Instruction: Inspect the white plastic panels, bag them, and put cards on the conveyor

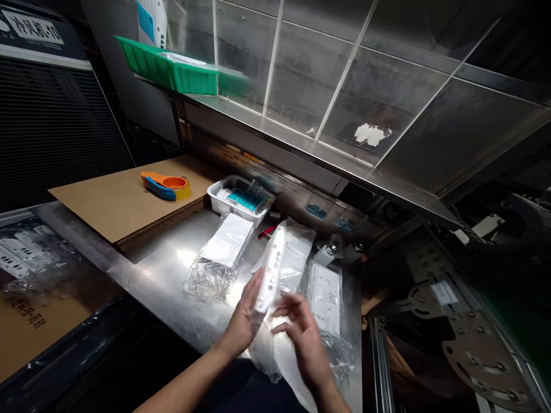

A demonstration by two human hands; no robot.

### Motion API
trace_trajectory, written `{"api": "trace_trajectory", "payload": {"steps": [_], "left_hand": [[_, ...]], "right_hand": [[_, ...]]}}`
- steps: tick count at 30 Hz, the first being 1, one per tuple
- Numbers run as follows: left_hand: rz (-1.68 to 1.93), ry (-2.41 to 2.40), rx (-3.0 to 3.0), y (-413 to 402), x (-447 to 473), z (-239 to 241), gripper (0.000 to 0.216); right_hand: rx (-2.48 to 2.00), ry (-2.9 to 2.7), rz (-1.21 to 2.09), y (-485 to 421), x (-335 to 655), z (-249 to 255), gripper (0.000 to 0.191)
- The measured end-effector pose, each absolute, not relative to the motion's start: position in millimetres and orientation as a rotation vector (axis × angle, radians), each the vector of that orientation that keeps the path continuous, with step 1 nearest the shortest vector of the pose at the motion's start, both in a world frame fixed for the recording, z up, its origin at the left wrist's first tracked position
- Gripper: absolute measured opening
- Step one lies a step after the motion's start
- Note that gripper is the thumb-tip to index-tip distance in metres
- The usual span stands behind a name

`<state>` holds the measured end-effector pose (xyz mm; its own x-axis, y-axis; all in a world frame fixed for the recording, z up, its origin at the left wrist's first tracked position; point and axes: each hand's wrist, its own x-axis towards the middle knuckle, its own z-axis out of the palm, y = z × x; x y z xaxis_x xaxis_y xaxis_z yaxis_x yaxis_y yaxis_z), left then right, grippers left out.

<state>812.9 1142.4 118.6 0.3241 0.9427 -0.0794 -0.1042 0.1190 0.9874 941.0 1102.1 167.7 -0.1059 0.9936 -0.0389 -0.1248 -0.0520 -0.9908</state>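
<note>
My left hand [244,317] grips a long white plastic strip with holes [272,269], holding it upright at its lower end. My right hand [301,335] is beside it, fingers curled around a clear plastic bag [275,355] that hangs below the strip. More clear bags with white parts lie on the metal bench [172,269]: one to the left [221,252], one behind the strip [297,246], one to the right [327,298].
A cardboard sheet [116,203] carries an orange and blue tape dispenser [166,185]. A small clear tray with teal labels [243,198] stands at the back. A green bin [172,66] sits on the shelf above. Bagged white parts [30,252] lie far left. Metal machinery [465,321] is at right.
</note>
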Motion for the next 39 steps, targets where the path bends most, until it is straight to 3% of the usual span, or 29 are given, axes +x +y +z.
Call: {"api": "trace_trajectory", "payload": {"steps": [3, 7, 12, 19, 26, 32, 39], "left_hand": [[0.794, 0.716, 1.893, 1137.8, 830.8, 141.2, 0.051], [0.489, 0.31, 2.073, 1116.3, 844.3, 161.5, 0.029], [0.311, 0.099, 2.017, 1112.9, 845.5, 158.8, 0.042], [0.336, 0.268, 1.998, 1118.8, 840.7, 156.5, 0.036], [0.167, 0.431, 1.94, 1123.3, 839.6, 143.7, 0.04], [0.018, 0.482, 1.916, 1125.3, 843.3, 143.0, 0.044], [0.185, 0.839, 1.522, 1147.6, 829.4, 56.6, 0.041]], "right_hand": [[-1.19, -0.703, 1.282, 1118.1, 990.8, 161.3, 0.061], [-1.296, -0.451, 1.226, 1133.9, 1069.2, 135.7, 0.063], [-1.418, -0.339, 1.193, 1142.5, 1135.0, 90.8, 0.066], [-1.79, -0.61, 0.979, 1145.6, 1133.3, 42.5, 0.066], [-2.09, -0.787, 0.511, 1124.4, 1168.6, 30.7, 0.062], [-2.224, -0.782, 0.43, 1098.1, 1185.9, 2.9, 0.05], [-2.495, -0.677, 0.262, 1069.6, 1152.2, -29.8, 0.054]]}}
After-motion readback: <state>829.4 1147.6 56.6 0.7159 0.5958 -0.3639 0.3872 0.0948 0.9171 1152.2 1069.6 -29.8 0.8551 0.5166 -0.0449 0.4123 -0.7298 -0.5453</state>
